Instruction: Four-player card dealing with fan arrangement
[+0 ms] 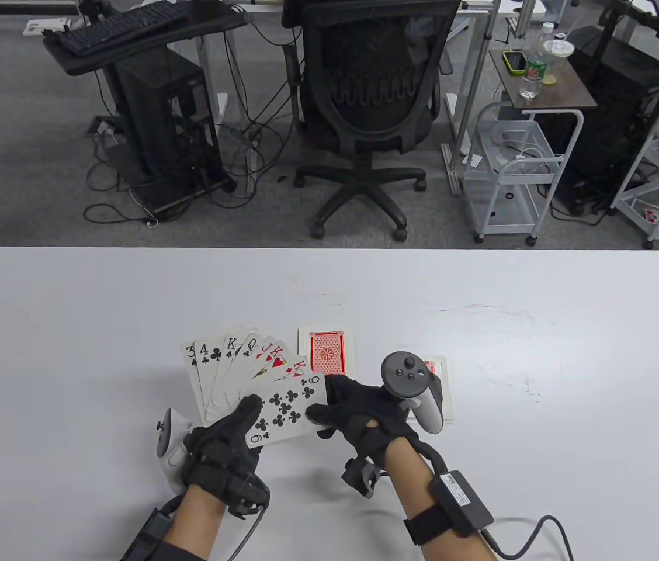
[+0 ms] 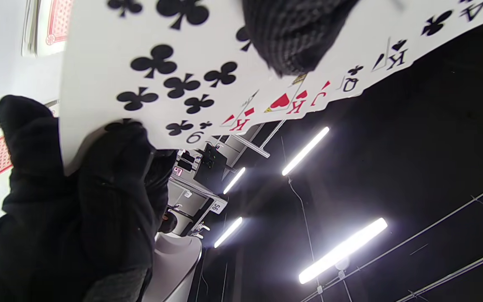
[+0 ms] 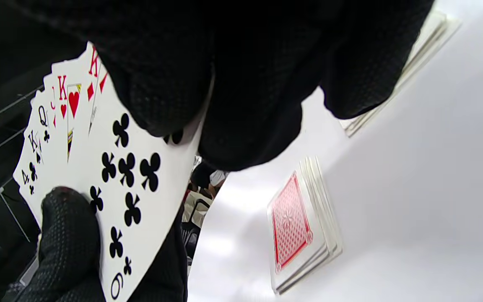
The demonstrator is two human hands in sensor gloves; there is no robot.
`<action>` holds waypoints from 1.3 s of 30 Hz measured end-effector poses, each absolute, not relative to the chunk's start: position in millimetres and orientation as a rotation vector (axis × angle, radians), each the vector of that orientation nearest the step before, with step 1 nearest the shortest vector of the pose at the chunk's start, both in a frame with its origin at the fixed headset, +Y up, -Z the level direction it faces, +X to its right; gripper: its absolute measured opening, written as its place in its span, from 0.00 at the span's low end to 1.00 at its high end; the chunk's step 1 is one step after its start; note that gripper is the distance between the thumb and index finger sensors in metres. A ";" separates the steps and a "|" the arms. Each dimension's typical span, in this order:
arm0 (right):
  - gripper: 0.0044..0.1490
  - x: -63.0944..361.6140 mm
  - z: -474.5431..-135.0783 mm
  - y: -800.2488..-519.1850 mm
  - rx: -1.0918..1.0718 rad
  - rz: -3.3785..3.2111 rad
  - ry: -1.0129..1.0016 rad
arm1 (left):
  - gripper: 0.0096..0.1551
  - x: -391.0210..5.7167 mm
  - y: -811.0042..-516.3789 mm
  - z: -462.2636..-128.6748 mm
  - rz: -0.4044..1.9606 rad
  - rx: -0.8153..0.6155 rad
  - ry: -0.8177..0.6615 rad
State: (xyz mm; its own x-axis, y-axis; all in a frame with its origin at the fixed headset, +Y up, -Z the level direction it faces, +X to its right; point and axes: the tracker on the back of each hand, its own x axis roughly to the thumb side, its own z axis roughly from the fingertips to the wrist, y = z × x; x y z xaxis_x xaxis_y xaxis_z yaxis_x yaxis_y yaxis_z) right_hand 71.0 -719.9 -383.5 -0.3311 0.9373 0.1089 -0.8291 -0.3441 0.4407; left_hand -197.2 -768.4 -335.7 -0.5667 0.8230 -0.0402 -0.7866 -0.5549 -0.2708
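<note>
My left hand (image 1: 235,425) holds a face-up fan of cards (image 1: 236,365) above the table, its thumb (image 2: 296,37) pressed on the faces. The fan shows a 3, a 4, a king, a queen, a jack and two red kings. In front lies the nine of clubs (image 1: 285,406), also seen close up as the nine of clubs (image 2: 162,71) and the nine of clubs (image 3: 128,176). My right hand (image 1: 338,409) pinches that card's right edge between thumb and fingers (image 3: 224,63). The left thumb (image 3: 69,226) rests on its lower corner.
A face-down red-backed pile (image 1: 328,353) lies on the white table (image 1: 540,350) just beyond the fan. A second pile (image 1: 443,388) sits partly hidden under my right hand's tracker. Both piles show in the right wrist view, one pile (image 3: 296,222) near, the other pile (image 3: 417,58) behind.
</note>
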 end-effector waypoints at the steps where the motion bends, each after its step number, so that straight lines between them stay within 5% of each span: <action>1: 0.35 73.9 -384.2 -719.1 0.413 1.898 0.362 | 0.31 -196.6 -768.8 -335.8 2.158 -0.204 -0.278; 5: 0.44 90.2 -388.2 -712.2 0.398 1.951 0.299 | 0.31 -199.5 -768.5 -335.4 2.165 -0.190 -0.258; 14: 0.28 140.9 -389.2 -672.4 0.443 1.902 -0.187 | 0.32 -193.6 -768.1 -339.8 1.956 -0.358 -0.287; 27: 0.25 140.6 -366.5 -631.4 0.590 1.911 -0.624 | 0.32 -164.6 -770.4 -337.4 1.591 -0.638 -0.396; 34: 0.26 137.2 -366.1 -632.0 0.620 2.038 -0.620 | 0.32 -161.0 -770.2 -337.1 1.559 -0.655 -0.396; 39: 0.41 109.4 -365.7 -638.1 0.773 2.254 -0.437 | 0.32 -168.5 -769.3 -338.6 1.605 -0.618 -0.367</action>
